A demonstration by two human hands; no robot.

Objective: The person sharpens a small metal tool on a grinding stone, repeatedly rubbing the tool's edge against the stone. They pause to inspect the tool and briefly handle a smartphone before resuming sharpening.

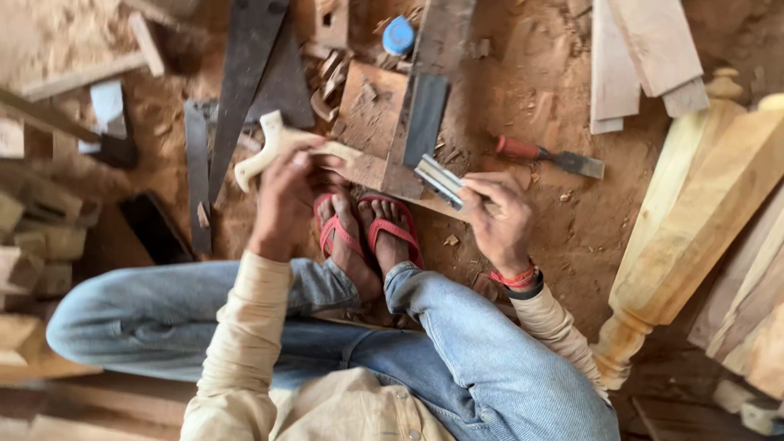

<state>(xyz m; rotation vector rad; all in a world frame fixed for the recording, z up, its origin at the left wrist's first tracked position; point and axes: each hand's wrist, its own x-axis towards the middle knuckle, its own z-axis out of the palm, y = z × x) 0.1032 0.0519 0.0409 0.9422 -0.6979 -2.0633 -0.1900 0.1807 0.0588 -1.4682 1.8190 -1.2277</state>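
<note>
While the person sits on the sawdust-covered floor [563, 237] in blue jeans and red sandals, the left hand [286, 200] is closed around a pale carved wooden piece [278, 147] with a curved, handle-like shape, held up just above the feet. The right hand [498, 216] is clamped on a small flat metal tool [441, 181], whose end points toward the carved piece without touching it. Beyond the hands lie two dark saw blades [245, 73], a steel square [425, 98] and a red-handled chisel [547, 157]. A large turned wooden post [686, 237] lies at the right.
</note>
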